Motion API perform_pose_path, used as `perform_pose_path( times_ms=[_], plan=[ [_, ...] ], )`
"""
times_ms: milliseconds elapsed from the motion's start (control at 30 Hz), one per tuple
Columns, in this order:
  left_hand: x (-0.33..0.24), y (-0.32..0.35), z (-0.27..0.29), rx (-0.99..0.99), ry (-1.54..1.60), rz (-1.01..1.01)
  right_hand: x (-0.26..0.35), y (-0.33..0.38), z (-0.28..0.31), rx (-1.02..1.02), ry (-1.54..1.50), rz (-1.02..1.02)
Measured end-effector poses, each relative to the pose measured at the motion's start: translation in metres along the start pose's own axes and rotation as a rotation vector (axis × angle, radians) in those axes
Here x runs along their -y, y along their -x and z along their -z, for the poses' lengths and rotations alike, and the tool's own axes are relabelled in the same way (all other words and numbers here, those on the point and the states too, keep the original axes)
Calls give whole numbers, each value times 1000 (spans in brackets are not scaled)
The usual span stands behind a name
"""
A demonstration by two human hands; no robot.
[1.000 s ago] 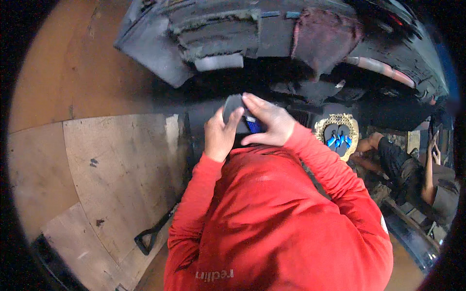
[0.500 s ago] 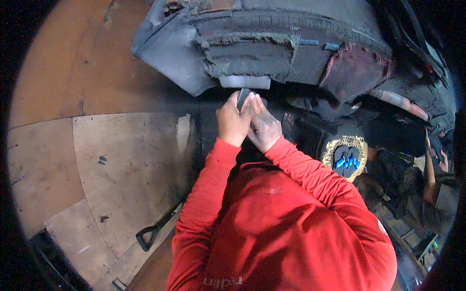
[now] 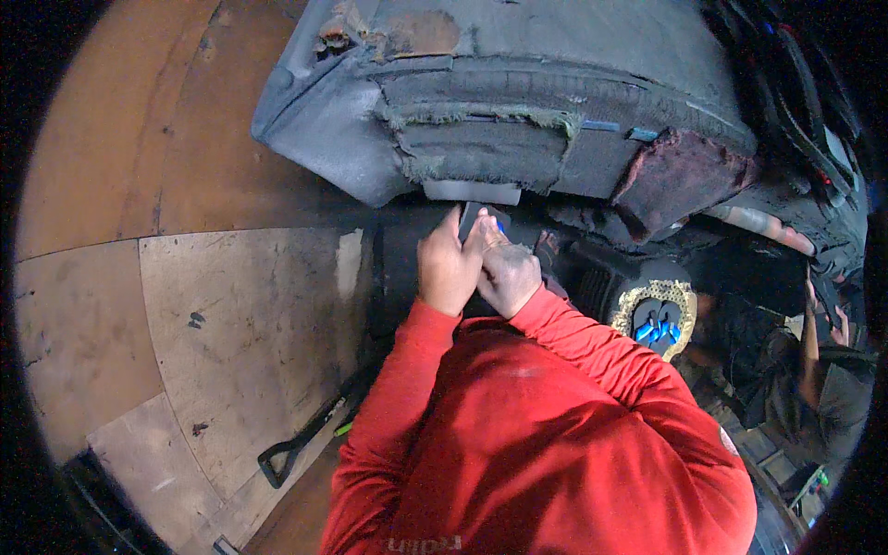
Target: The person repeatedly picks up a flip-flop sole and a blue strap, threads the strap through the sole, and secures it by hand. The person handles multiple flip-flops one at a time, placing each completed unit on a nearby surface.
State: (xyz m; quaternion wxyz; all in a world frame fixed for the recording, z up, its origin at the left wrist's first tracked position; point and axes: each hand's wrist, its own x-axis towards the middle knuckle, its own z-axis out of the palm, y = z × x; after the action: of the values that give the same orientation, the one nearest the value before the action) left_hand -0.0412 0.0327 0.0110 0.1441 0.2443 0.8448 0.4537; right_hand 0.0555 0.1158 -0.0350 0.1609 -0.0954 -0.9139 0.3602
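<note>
"Sole (image 3: 468, 211) still away from the machine (image 3: 555, 37)?"
"No, it now stands just below the pale strip (image 3: 472, 192); a second ago it shows well apart."
"Held how?"
"Left hand (image 3: 448, 268) and right hand (image 3: 511, 275) clasp it together."
"So the work is at the strip?"
"Yes; whether sole and strip touch, I cannot tell."

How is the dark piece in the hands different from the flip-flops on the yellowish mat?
The dark piece is gripped by the left hand and right hand; the flip-flops lie on the yellowish mat, with no hand on them.
Fingers cover much of the dark piece, while the flip-flops' soles and blue straps show clearly.
The dark piece is single; the flip-flops are a pair, side by side.
Both look dark grey.
</note>
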Motion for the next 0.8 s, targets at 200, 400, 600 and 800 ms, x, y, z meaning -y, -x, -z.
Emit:
perform_pose_path(
  times_ms=[200, 400, 600, 800],
  plan=[
    [-2, 2, -6, -71, 31, 40, 1, -1, 8, 48, 97, 22],
    [-13, 36, 9, -204, 129, -72, 0, -4, 6, -236, 129, 375],
    [-18, 26, 14, -132, -68, -95, 8, 0, 5, -209, 18, 233],
    [-7, 2, -8, 55, -44, 101, 3, 5, 17, 149, 51, -139]
  ],
)
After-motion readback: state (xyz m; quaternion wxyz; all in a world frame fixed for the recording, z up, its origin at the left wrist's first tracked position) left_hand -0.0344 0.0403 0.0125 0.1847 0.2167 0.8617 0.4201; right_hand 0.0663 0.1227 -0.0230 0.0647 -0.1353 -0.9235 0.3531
